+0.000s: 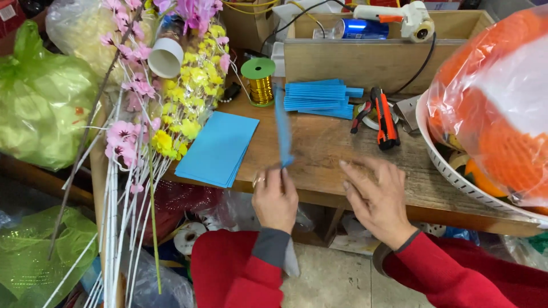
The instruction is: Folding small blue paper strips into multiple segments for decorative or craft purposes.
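We see the scene under even, fairly bright indoor light that seems to fall from above, with no hard shadows on the worn wooden tabletop (337, 142). Soft glare spots sit on the clear plastic bag of orange material (496, 97) at the right and on the crinkled green plastic bag (40, 102) at the left. The thin blue paper strip (282, 128) held upright looks smeared by motion, and the left hand (275, 199) and right hand (379, 199) are slightly soft. Edges of the frame bow a little, as with a wide lens. The area under the table is dim.
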